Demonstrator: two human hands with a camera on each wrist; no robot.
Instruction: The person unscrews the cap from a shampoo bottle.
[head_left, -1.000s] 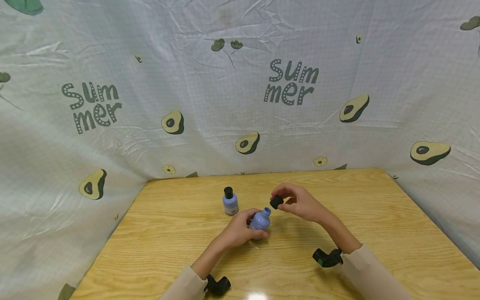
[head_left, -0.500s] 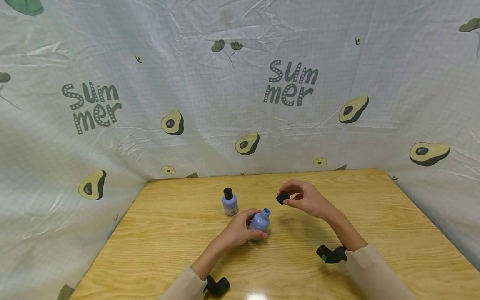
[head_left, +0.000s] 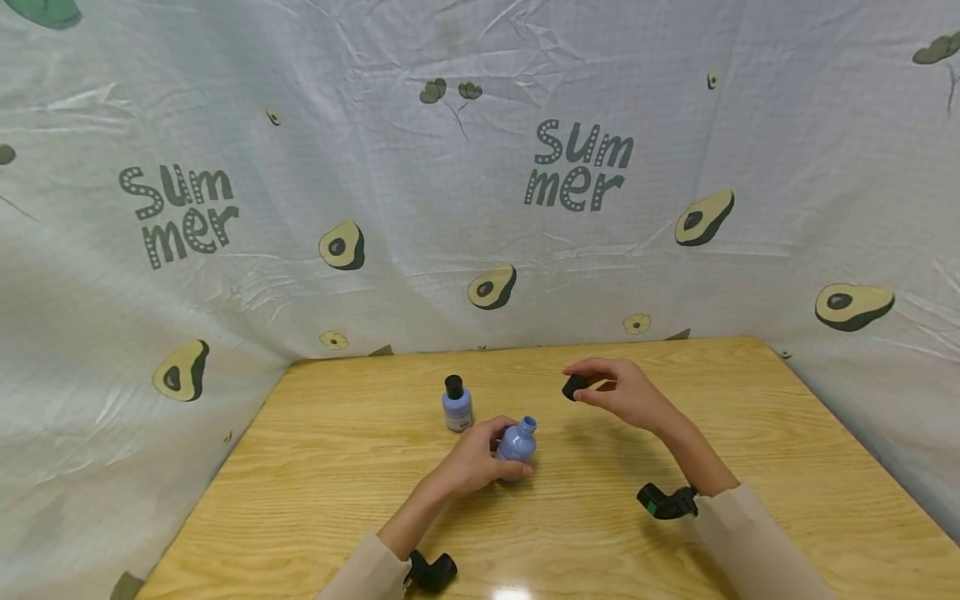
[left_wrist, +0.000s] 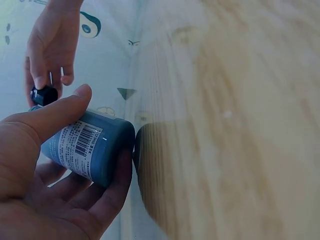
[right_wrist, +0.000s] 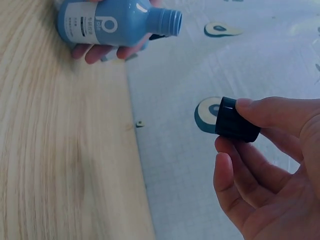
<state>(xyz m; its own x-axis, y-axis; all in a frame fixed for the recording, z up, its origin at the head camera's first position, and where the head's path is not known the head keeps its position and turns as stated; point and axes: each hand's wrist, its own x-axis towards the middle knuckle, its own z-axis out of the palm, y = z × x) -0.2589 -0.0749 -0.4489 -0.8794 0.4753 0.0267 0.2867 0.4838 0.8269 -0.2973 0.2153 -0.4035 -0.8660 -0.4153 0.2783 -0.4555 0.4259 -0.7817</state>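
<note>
My left hand [head_left: 477, 460] grips an uncapped blue bottle [head_left: 517, 442] round its body, with the threaded neck pointing up and slightly right. In the left wrist view a white barcode label [left_wrist: 82, 145] shows on the bottle's side, between thumb and fingers. My right hand [head_left: 626, 392] pinches a black screw cap [head_left: 574, 387] between thumb and fingers, up and to the right of the open neck and apart from it. The right wrist view shows the cap [right_wrist: 236, 121] close, with the bottle's bare neck [right_wrist: 167, 21] beyond it.
A second blue bottle [head_left: 457, 408], with its black cap on, stands upright on the wooden table [head_left: 337, 467], behind and left of the held one. Behind the table hangs a pale curtain [head_left: 420, 183] with avocado prints. Each wrist wears a black camera [head_left: 667, 502].
My right hand has drawn the black cap away from the bottle's neck, to the right and farther back. The left hand and its bottle stay almost where they were.
</note>
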